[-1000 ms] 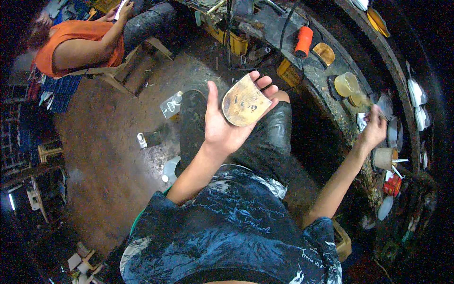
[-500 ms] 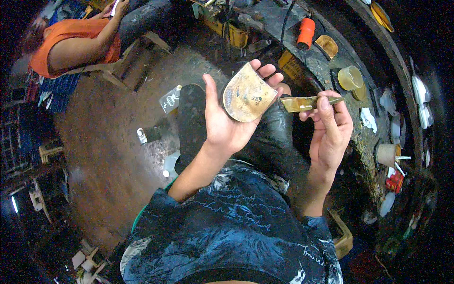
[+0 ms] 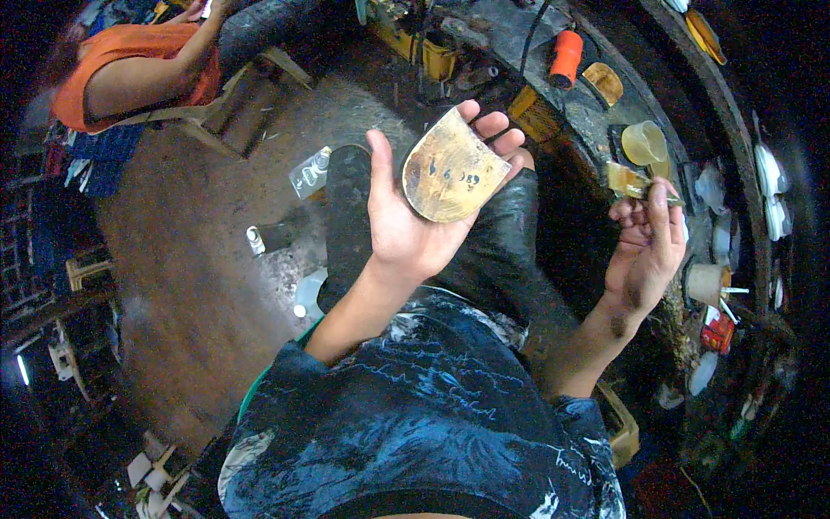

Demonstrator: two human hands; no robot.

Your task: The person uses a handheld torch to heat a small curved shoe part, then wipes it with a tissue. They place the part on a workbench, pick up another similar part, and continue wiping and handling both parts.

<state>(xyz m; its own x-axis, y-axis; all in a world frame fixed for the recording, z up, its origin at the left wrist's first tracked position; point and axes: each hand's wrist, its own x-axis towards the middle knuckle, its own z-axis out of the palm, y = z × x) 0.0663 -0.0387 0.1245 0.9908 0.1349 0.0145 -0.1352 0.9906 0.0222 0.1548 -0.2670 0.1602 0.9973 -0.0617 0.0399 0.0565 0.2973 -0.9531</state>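
Observation:
A pale, stained, rounded flat piece [image 3: 451, 163] with dark markings rests on the upturned palm of my left hand [image 3: 408, 238], whose fingertips show beyond its edge with the thumb apart. My right hand [image 3: 644, 246] grips a flat brush [image 3: 624, 180] with amber-looking residue on it, just below and left of a translucent yellowish cup [image 3: 642, 140] on the bench. Another curved tan piece [image 3: 603, 84] lies farther up the bench, beside an orange cylinder [image 3: 566, 60].
A co-worker in orange [image 3: 138, 69] sits on a wooden seat [image 3: 194, 137] at upper left, holding something white. The dark curved workbench [image 3: 540, 26] runs along my right, with yellow crates underneath. A plastic bottle [image 3: 307, 173] is on the floor beside my knee.
My right hand with the brush came in from the bench to the rounded piece, then moved back right toward the cup. My left hand has risen slightly with the piece.

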